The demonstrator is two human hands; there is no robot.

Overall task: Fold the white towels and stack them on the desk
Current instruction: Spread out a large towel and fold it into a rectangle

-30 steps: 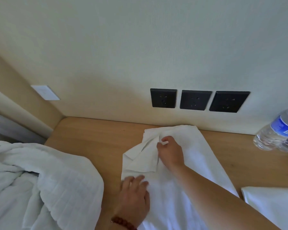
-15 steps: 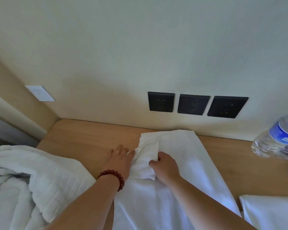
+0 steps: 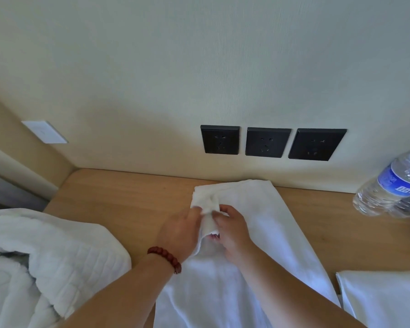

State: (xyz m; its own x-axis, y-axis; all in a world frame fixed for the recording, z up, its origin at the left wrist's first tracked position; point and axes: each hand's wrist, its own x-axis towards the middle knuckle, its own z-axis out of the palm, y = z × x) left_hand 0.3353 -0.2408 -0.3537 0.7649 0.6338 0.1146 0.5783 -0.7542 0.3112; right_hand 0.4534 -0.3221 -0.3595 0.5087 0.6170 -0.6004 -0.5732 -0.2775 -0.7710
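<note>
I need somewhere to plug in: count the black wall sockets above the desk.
3, in a row on the wall above the desk: left socket, middle socket, right socket. More may lie outside the frame.

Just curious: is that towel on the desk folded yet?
Not yet: the towel lies mostly spread; both hands pinch its bunched corner.

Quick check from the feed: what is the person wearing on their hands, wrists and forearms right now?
Both forearms are bare, with no sleeves in view. The left hand has a bracelet of round dark red beads around its wrist. The right hand shows no glove, ring, watch or band on what is visible.
</note>
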